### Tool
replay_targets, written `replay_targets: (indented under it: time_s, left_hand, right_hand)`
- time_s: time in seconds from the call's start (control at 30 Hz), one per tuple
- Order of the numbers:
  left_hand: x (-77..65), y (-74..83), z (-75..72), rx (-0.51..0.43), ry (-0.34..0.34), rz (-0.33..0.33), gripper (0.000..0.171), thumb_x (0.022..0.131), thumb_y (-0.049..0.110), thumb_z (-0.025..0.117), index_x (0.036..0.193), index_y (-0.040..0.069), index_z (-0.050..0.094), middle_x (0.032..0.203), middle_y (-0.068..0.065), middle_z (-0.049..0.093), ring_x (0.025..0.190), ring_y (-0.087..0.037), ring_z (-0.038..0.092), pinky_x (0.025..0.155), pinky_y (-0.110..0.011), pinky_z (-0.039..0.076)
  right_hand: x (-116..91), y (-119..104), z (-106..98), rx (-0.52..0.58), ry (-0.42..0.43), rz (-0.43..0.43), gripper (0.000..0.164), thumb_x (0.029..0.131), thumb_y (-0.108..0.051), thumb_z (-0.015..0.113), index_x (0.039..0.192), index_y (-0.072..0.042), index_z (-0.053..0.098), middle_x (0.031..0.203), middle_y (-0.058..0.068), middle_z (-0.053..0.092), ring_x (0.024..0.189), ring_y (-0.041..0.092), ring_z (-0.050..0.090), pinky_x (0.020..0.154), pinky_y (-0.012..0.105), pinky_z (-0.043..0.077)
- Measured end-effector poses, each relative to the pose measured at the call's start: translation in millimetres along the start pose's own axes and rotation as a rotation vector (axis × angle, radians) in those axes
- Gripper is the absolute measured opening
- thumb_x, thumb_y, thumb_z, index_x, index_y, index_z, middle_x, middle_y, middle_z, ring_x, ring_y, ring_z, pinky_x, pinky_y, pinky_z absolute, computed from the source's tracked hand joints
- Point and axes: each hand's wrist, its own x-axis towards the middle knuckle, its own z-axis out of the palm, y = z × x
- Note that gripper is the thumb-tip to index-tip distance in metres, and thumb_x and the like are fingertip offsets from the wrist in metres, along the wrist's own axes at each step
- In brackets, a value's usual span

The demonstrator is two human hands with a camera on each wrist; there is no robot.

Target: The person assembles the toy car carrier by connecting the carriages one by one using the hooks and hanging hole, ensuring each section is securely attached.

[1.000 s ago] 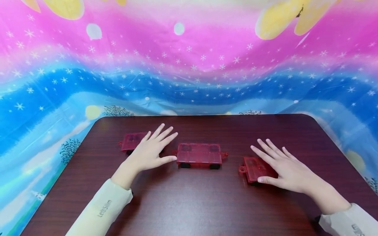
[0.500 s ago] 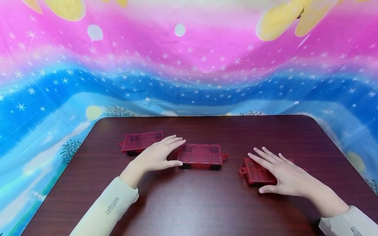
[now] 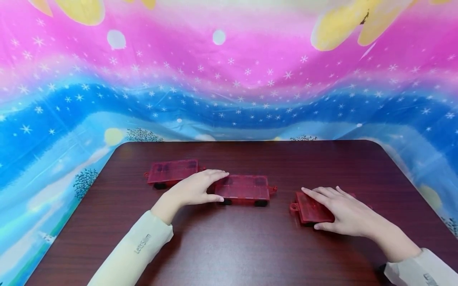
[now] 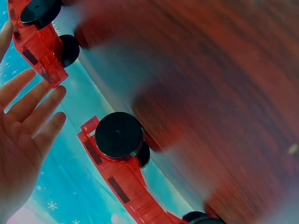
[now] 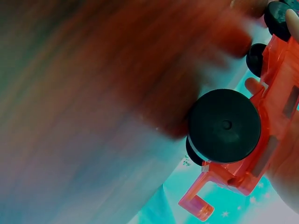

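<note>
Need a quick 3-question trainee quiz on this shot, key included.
1. Count: how many red cars stand on the table?
2. True or false: the left hand is at the left end of the middle car.
3. Pick one: the wheels of the rightmost car, partly covered by the right hand, are a) white, b) black, c) yellow.

Key: 1. three; 2. true; 3. b

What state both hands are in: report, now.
Left hand: open, at the middle red car.
Right hand: over the right-hand red car; whether holding it cannot be told.
</note>
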Motion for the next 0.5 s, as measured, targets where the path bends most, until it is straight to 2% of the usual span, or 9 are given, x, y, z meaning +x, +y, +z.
replay_targets:
  time_s: [0.1,0.3,0.5]
  left_hand:
    - [1.7,-0.8,0.1,-0.009,-0.002,0.004,0.076,0.087,0.045,0.074,0.15,0.012,0.045,0.153,-0.01,0.047,0.142,-0.027,0.044,0.116,-0.045,0.038]
    - [2.6,-3.0,1.3,-0.031,0.004,0.0,0.075,0.086,0.043,0.076,0.148,0.011,0.048,0.151,-0.01,0.049,0.141,-0.026,0.046,0.116,-0.044,0.039]
    - [2.1,-3.2,0.9,-0.032,0.001,-0.012,0.075,0.086,0.043,0.076,0.148,0.011,0.049,0.151,-0.009,0.049,0.141,-0.027,0.046,0.115,-0.045,0.04]
  right_hand:
    - [1.1,-0.7,-0.3,-0.009,0.005,-0.011,0.092,0.073,-0.046,0.085,0.151,-0.023,0.043,0.13,-0.001,0.058,0.122,0.027,0.055,0.1,0.073,0.039]
    - [2.2,-2.3,-1.9,-0.016,0.01,-0.014,0.091,0.072,-0.046,0.085,0.15,-0.022,0.045,0.127,0.0,0.059,0.117,0.026,0.057,0.1,0.068,0.042]
    - [5.8,-3.5,-4.3,-0.036,0.032,-0.025,0.091,0.072,-0.048,0.084,0.149,-0.02,0.046,0.125,0.0,0.06,0.11,0.022,0.058,0.095,0.055,0.05]
